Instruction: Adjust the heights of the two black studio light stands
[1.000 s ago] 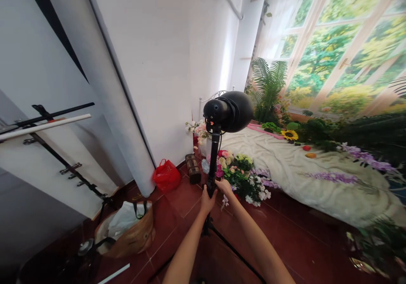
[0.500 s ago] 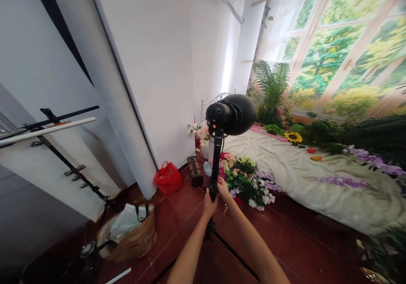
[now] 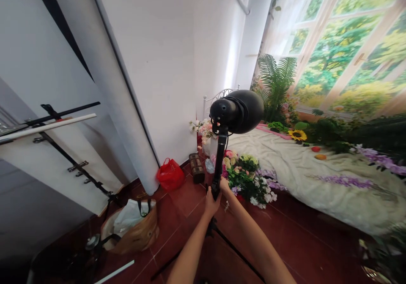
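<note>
A black studio light (image 3: 237, 111) with a round reflector sits on top of a black light stand (image 3: 219, 157), its legs spread on the floor below. My left hand (image 3: 212, 201) is wrapped round the stand's pole at a joint below the lamp. On the other side of the same joint, slightly higher, my right hand (image 3: 224, 187) grips the stand, its fingers partly hidden behind the pole. The stand leans a little to the right in view. Just behind it lie bunches of artificial flowers (image 3: 249, 176).
A bed with a cream blanket (image 3: 285, 161) fills the right, before a window backdrop (image 3: 345, 60). To the left are a red plastic bag (image 3: 170, 175), a small brown chest (image 3: 197, 169), a woven bag (image 3: 139, 233), a white rod (image 3: 116, 271) and another stand (image 3: 72, 161).
The view has shifted slightly, so the lamp and stand appear a little further right and tilted more. Both hands stay on the pole, the right one now seen slightly further behind it.
</note>
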### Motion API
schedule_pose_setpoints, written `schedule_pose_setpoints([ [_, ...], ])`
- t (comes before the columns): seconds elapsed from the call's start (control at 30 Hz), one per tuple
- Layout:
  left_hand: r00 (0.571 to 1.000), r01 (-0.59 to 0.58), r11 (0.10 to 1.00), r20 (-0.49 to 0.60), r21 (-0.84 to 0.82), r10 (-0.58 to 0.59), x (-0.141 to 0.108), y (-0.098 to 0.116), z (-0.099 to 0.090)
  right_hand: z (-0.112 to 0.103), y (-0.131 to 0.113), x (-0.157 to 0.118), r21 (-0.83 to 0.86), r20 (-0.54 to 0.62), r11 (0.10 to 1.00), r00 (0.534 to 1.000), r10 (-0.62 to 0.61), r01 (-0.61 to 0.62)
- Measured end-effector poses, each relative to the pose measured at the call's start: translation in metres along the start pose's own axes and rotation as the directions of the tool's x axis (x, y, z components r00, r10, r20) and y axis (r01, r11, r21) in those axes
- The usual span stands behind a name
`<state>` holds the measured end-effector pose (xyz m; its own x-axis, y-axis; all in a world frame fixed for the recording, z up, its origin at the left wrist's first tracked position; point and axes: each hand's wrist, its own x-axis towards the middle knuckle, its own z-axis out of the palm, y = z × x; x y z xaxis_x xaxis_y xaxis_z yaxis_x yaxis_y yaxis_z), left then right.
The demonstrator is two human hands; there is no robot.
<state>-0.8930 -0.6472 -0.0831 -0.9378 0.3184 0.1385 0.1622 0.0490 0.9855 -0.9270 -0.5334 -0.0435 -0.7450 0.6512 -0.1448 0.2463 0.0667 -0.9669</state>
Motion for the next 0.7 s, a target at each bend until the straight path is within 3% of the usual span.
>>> schedule_pose_setpoints([
  [0.17,0.997,-0.072,0.996,0.014,0.053,0.071,0.000,0.002,-0.002,-0.010,0.005,-0.014,0.078,0.117,0.995,0.990,-0.075,0.066],
  [0.33,0.998,-0.057,0.998,0.019,0.037,0.056,0.001,0.003,-0.003,-0.026,0.015,-0.033,0.165,0.093,0.943,0.947,-0.307,0.289],
  [0.53,0.999,0.039,0.999,0.004,-0.004,-0.039,0.001,0.006,-0.001,-0.028,0.013,-0.047,-0.058,-0.013,0.917,0.918,-0.397,0.395],
  [0.7,0.999,0.043,0.999,0.008,0.019,-0.043,0.001,0.007,-0.002,-0.031,0.012,-0.044,-0.118,0.024,0.912,0.919,-0.393,0.393],
])
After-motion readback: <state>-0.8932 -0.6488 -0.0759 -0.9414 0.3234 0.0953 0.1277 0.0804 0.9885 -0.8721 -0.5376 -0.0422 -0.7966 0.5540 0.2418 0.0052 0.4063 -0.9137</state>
